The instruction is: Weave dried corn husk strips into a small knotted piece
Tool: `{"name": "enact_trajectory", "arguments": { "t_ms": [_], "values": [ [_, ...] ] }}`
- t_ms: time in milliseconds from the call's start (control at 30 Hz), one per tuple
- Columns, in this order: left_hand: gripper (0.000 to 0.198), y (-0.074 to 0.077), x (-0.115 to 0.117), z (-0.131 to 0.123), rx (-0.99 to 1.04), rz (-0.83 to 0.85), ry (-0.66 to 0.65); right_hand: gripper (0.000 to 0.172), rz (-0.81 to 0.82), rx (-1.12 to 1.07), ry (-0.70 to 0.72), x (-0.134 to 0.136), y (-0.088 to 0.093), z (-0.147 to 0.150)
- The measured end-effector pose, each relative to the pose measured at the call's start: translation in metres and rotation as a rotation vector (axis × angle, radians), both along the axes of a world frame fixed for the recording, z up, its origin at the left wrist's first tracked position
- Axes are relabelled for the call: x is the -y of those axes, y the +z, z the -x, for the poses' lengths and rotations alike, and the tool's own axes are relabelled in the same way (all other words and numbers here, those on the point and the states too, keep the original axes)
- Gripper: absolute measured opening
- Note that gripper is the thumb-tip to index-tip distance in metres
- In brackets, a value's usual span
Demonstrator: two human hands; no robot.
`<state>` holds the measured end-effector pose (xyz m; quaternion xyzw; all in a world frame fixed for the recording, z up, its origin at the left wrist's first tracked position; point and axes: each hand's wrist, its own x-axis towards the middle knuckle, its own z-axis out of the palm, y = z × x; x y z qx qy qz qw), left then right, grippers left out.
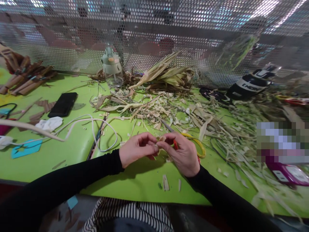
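Note:
My left hand [140,146] and my right hand [181,151] meet over the green table [145,183], fingertips pinched together. Between them is a small pale strip of dried husk [161,140], mostly covered by the fingers. Scissors with a yellow and red handle [202,150] lie beside and partly beneath my right hand, blades pointing away from me. Near the table's front edge lie a few cut husk scraps [165,183]. Beyond my hands spreads a heap of husk shreds [154,108], with a bundle of long dry husks [166,75] behind it.
A clear bottle [113,69] stands by the perforated metal screen [84,48]. On the left are a black phone [63,104], white cables [106,150], crumpled tissue [49,124], blue card [26,148] and tied brown bundles [29,79]. To the right, a black bottle [251,84] leans over strewn husks.

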<state>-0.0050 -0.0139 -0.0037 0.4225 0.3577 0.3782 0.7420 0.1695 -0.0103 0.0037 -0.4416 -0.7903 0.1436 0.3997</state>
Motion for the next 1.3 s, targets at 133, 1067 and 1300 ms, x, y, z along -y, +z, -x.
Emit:
{"name": "enact_trajectory", "arguments": {
  "t_ms": [133,1067,1300],
  "values": [
    [0.032,0.000,0.001,-0.004,-0.033,-0.022,0.051,0.015,-0.006,0.001,-0.010,0.004,0.002,0.002],
    [0.032,0.000,-0.001,-0.003,0.084,0.082,0.248,0.011,0.241,-0.193,0.057,0.001,-0.006,0.002],
    [0.032,0.001,0.000,0.000,0.115,0.164,0.173,0.016,-0.325,0.046,0.121,0.004,-0.004,0.000]
  ]
}}
